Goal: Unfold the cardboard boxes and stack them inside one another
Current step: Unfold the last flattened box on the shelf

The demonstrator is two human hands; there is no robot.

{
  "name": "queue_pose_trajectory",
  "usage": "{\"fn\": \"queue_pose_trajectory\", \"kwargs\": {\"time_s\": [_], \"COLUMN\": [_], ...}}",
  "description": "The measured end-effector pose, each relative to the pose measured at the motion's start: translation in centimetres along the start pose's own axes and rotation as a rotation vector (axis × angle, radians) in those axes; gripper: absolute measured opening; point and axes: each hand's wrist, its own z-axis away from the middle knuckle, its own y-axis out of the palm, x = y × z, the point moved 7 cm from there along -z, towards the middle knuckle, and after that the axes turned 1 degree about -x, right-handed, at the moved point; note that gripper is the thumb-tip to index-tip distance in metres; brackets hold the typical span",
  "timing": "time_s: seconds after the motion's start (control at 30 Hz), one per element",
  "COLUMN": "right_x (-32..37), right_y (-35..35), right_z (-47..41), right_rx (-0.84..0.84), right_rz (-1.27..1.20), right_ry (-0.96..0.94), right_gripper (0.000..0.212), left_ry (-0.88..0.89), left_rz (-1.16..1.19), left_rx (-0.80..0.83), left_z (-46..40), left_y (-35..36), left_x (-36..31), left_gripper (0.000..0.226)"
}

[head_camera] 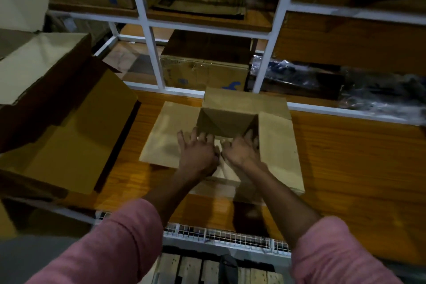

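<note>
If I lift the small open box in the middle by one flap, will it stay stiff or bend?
The small box looks like thin cardboard, so it is probably light. Its flaps lie splayed flat on the wooden shelf, so a flap would likely fold at its crease. Both hands, left and right, press inside it; the base may flex.

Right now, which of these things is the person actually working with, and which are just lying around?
In the job: small cardboard box; left hand; right hand; large open box.
Lying about: printed box in the rack; dark plastic wrap; white rack frame.
</note>
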Motion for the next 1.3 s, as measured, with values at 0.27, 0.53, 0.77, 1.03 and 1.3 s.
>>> {"fn": "queue_pose_trajectory", "kwargs": {"time_s": [0.27,0.53,0.77,1.03,1.3], "right_x": [-7.5,-13.1,-17.5,-17.4,-11.8], "right_y": [-8.2,-7.2,-5.3,-5.4,-9.2], "right_z": [4.7,5.8,3.9,2.5,3.6], "right_rx": [-0.429,-0.416,-0.362,-0.467,-0.569], "right_rz": [-0.003,-0.066,-0.234,-0.162,0.02], "right_ry": [0.108,0.276,0.4,0.402,-0.079], "right_gripper": [0.052,0.027,0.03,0.025,0.035], "left_ry": [-0.055,-0.059,-0.043,0.08,0.046], "left_rz": [0.075,0.146,0.131,0.043,0.118], "left_rx": [-0.044,-0.045,-0.033,0.104,-0.074], "left_z": [2.9,2.9,1.6,-2.2,-2.4], "left_y": [0.0,0.3,0.4,1.2,-4.1], "left_x": [-0.5,-0.2,-0.3,-0.5,-1.8], "left_gripper": [0.057,0.053,0.047,0.074,0.046]}}
